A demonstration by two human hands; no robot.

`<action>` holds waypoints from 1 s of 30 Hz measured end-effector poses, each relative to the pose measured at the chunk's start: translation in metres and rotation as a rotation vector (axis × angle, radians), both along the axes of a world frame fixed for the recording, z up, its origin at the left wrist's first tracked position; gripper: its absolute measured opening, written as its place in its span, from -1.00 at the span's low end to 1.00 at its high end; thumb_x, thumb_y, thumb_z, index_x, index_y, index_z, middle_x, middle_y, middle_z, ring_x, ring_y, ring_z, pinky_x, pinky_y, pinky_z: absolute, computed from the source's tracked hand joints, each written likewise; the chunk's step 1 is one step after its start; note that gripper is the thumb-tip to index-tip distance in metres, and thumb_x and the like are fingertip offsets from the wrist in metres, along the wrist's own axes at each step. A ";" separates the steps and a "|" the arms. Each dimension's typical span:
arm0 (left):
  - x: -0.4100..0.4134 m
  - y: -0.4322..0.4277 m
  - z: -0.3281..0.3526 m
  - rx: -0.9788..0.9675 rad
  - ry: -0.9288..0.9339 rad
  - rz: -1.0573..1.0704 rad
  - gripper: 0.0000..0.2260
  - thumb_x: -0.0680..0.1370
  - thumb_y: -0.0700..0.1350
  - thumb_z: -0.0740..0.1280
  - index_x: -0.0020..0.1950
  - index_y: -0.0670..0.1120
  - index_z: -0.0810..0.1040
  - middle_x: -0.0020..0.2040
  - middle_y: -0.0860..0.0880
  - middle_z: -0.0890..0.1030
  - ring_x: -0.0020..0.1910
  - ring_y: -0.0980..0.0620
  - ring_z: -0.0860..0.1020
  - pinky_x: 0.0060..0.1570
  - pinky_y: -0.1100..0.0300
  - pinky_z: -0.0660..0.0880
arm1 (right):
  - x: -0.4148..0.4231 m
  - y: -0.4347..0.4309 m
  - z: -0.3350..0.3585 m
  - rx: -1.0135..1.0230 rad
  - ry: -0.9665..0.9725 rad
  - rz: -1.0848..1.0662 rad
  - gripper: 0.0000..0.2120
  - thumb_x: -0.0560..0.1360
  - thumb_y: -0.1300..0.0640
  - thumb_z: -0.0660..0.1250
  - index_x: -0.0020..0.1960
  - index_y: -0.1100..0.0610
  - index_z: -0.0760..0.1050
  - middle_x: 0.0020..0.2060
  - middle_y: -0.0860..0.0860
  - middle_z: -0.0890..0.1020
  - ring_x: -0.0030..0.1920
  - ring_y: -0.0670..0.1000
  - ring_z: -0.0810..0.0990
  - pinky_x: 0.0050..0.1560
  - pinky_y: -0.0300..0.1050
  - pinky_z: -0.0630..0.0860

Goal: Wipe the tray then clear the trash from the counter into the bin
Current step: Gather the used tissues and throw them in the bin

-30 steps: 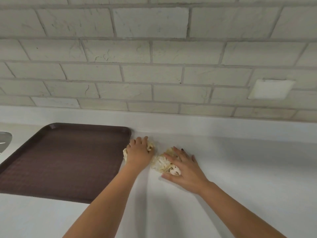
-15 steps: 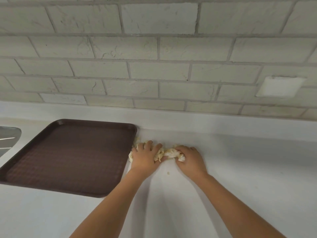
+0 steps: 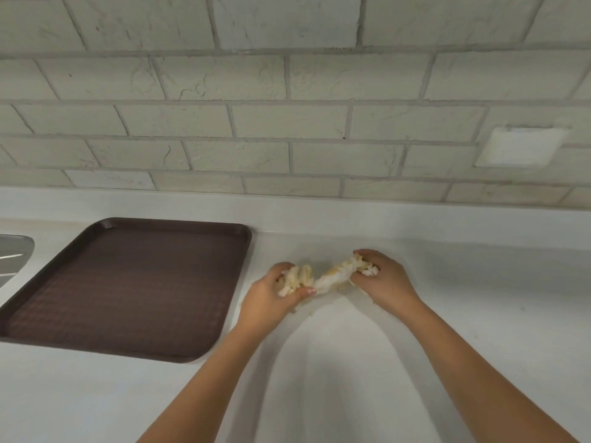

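- White kitchen counter (image 3: pixel 319 394) under a wall of pale grey brick-pattern tiles (image 3: pixel 287 119): a dark brown rectangular plastic tray (image 3: pixel 128 289) lies flat on it, and you are working just to the right of the tray.
- A crumpled wad of white and yellowish paper trash (image 3: pixel 332 276) stretches between your two hands, just right of the tray's right rim and towards its far end. Whether its underside touches the counter cannot be told.
- Your left hand (image 3: pixel 268 302), the one nearer the tray, has fingers and thumb curled round the wad's left end.
- Your right hand (image 3: pixel 383 279), farther from the tray, closes its fingers over the wad's right end. Neither hand is spread flat.
- Expect the wad to be very light, soft and easy to crush, and not slippery. It looks like loose, torn paper that could pull apart or shed bits if you tug the ends.
- Your best hold is probably to bunch both ends together and close one fist round the middle. You can squeeze it hard without harm.
- Faint pale scraps seem to lie on the counter under the wad, right of the tray, but are too blurred to identify. No bin is in sight.
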State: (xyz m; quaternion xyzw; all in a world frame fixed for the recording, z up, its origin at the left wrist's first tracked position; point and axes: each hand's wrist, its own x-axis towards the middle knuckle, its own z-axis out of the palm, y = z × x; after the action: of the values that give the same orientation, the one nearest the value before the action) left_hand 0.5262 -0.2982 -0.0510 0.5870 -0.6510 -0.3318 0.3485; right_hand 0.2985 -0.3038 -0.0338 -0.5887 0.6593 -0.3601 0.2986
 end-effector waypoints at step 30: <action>-0.023 0.025 -0.034 -0.449 -0.347 -0.177 -0.68 0.40 0.07 0.32 0.14 0.11 0.51 0.11 -0.03 0.57 0.07 0.00 0.50 0.09 0.09 0.47 | -0.036 0.012 -0.035 -0.237 0.099 -0.028 -0.63 0.42 0.18 0.43 0.21 0.01 0.55 -0.01 -0.05 0.60 0.00 -0.03 0.57 0.05 -0.25 0.43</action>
State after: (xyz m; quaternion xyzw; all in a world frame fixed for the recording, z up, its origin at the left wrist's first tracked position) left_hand 0.5030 -0.2737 -0.0854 0.4840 -0.8067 -0.1033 0.3230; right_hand 0.2622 -0.2923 -0.0689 -0.6275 0.6342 -0.4103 0.1887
